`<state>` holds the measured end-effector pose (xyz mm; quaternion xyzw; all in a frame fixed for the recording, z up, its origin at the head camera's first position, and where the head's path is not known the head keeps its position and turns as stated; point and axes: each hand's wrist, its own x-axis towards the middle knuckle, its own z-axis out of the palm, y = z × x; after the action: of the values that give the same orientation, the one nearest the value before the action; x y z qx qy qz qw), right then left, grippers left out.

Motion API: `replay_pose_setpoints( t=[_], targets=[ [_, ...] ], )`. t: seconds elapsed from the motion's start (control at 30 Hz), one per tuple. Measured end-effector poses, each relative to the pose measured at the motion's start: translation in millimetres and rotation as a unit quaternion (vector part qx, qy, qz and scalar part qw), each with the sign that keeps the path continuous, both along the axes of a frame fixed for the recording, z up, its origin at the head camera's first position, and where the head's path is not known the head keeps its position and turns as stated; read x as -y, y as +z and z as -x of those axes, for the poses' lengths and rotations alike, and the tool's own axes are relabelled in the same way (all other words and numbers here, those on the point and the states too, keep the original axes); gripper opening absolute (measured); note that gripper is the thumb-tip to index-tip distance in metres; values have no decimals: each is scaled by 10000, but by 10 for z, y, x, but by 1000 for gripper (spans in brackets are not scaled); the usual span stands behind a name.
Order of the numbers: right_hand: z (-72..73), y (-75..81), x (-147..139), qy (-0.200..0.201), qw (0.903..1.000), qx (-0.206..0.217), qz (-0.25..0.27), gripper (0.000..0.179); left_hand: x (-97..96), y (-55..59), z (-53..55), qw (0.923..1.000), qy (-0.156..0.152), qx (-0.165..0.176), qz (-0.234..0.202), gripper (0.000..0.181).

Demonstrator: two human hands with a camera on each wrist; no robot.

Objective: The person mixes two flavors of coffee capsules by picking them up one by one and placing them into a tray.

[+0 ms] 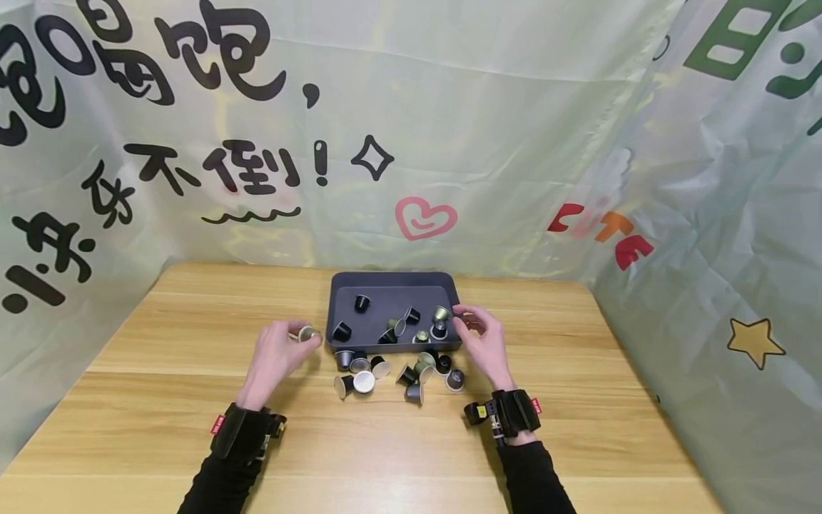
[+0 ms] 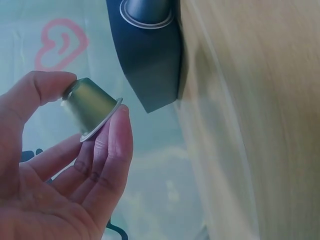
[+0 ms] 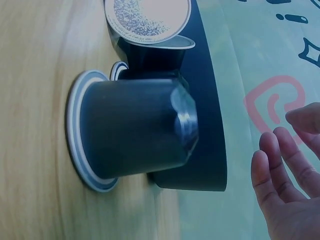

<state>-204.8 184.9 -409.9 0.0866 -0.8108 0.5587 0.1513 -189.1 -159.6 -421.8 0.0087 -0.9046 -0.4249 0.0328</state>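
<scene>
Plainly, the left hand (image 1: 276, 360) pinches a green capsule (image 2: 92, 109), thumb against its narrow end and fingertips under its rim. Seen from the head, that capsule sits at two o'clock from the middle of the hand, raised off the wooden table (image 1: 193, 335) and just outside the dark tray (image 1: 385, 303), between the tray's eight and nine o'clock.

The right hand (image 1: 484, 346) is free, its fingers loosely bent and parted from the thumb. It hangs at about the tray's three o'clock; whether its fingertips brush the rim is hard to tell. At ten o'clock from it, inside the tray, a pale green capsule (image 1: 441, 313) sits close by a dark silver-rimmed capsule (image 1: 439, 329). Towards seven o'clock from it, on the table, stands a purplish capsule (image 1: 455, 379).

More capsules lie in a loose band along the tray's six o'clock side, among them a white-lidded capsule (image 1: 364, 382). Inside, a black capsule (image 1: 362, 303) lies between nine and ten o'clock of the tray's centre.
</scene>
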Motion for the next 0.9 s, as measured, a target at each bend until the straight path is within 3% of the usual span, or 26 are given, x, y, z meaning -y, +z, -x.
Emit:
replay_pose_setpoints(
  t=[0.17,0.4,0.53,0.73,0.9],
  targets=[
    [-8,6,-2,38,9999,-104,25,25,15,15,10,9999,-113,-24,-81,39],
    [-44,42,-29,69,9998,-65,-200,24,23,5,45,9985,-311,-411,-182,41],
    [-51,40,-80,101,9990,-114,-415,23,-21,-8,73,9963,-393,-603,-476,43],
    [67,-196,-205,217,9965,-449,-675,23,-165,-30,142,9911,-532,-883,-847,44],
    [98,-310,-263,429,9937,-631,-821,23,-301,-59,198,9915,-777,-836,-633,47]
  ],
)
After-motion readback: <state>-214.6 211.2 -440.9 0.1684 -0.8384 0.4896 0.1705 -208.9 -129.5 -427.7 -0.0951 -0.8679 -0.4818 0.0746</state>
